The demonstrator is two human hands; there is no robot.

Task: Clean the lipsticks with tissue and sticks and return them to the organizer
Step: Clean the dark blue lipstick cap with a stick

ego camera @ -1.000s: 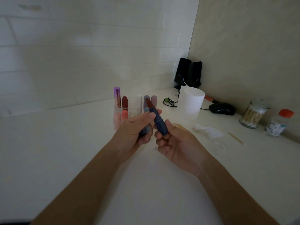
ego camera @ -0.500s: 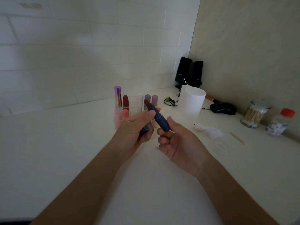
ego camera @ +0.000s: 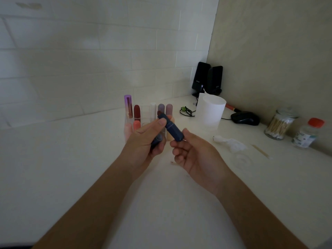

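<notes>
The two bare forearms enter from the bottom edge and meet at frame centre above the white table.

Right hand: palm turned up, fingers curled. Thumb and fingers pinch the lower end of the dark blue lipstick tube. The tube tilts to the upper left, with its dark red bullet exposed at the top.

Left hand: fingers curled round a dark blue cap. The tip of its uppermost digit rests against the tube just below the bullet.

Directly behind the hands stands the clear organizer, partly hidden by them. Upright in it are a purple lipstick, a red lipstick, a white one, two mauve ones and, in the front row, a pink and a peach one.

At right of centre lie a crumpled tissue and, just beside it, a wooden stick.

Further back at right:
- jar of cotton swabs
- red-capped bottle
- white cylindrical container
- computer mouse
- two black speakers in the corner of the wall
</notes>
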